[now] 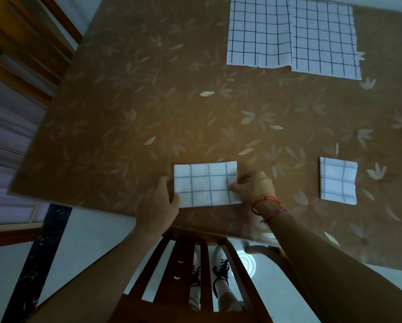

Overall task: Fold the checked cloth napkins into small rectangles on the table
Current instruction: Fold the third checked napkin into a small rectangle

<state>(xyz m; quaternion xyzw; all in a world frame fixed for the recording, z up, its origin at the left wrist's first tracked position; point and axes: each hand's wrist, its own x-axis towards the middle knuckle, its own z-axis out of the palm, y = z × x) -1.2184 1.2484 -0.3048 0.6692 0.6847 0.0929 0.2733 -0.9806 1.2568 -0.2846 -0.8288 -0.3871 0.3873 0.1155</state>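
left hand [162,199]: fingers curled, gripping the left edge of the folded napkin [207,184] | right hand [253,185]: thumb and fingers pinching the napkin's right edge | arms: both bare forearms reach up from below the napkin

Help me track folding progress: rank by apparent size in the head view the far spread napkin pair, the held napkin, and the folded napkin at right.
1. spread napkin pair, largest despite being farthest.
2. held napkin.
3. folded napkin, similarly near, so plainly smaller.
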